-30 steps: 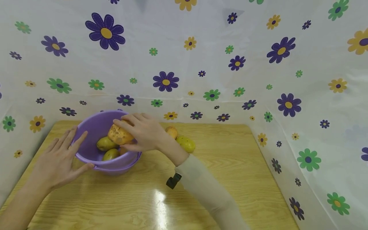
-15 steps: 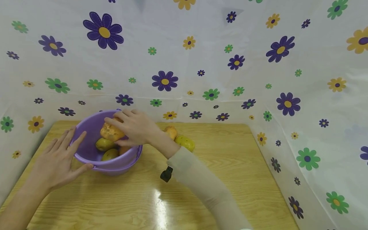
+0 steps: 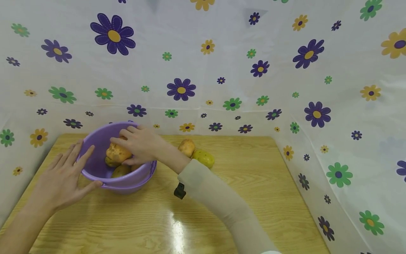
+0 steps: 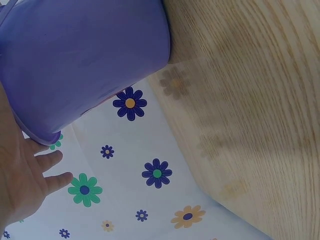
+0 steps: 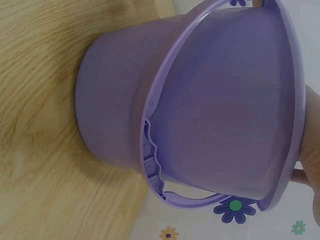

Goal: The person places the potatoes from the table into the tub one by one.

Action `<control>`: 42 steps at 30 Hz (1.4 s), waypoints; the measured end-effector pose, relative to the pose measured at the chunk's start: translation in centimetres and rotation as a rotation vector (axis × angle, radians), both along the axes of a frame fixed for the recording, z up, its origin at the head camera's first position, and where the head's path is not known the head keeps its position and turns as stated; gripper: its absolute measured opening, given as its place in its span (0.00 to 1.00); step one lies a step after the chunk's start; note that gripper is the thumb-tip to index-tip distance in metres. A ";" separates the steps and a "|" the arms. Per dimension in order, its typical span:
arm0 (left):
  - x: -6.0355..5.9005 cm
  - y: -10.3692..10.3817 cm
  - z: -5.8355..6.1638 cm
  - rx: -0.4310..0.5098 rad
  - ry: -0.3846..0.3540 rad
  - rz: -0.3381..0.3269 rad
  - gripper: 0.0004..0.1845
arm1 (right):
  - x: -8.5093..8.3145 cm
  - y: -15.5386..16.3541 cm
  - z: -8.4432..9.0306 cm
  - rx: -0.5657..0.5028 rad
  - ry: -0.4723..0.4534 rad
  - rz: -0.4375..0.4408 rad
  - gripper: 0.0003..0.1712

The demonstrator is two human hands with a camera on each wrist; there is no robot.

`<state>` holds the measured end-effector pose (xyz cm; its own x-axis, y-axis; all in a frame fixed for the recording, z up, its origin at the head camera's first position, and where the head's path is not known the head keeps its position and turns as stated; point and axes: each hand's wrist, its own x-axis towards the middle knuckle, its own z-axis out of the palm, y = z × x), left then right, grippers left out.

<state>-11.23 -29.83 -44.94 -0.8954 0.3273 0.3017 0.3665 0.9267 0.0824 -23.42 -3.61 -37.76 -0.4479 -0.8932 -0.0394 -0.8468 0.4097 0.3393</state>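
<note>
Orange fruit (image 3: 117, 153) only from head view

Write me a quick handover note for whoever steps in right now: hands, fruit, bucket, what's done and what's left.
Right hand: inside the purple bucket, gripping an orange-yellow mango, not yet released.
Left hand: open, fingers straight, steadying the bucket's outer wall.
In the bucket: at least two greenish mangoes under the held one; one shows at.
On the wooden table: two more mangoes right of the bucket, an orange one and a yellow one.
Done: some fruit is in the bucket.
Left, probably: let go of the held mango, then move those two.
</note>
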 end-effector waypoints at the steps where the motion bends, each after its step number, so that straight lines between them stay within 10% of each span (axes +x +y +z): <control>1: 0.0 0.0 0.0 0.000 0.001 0.000 0.60 | 0.0 -0.1 0.0 0.016 -0.006 0.000 0.51; 42: 0.0 0.1 0.0 0.006 0.001 -0.010 0.59 | 1.9 5.4 0.6 -0.261 0.018 -0.024 0.55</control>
<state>-11.19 -29.75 -44.89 -0.8916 0.3349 0.3048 0.3763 0.9223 0.0875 -21.52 1.82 -37.13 -0.4681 -0.8609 0.1994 -0.8304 0.5057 0.2339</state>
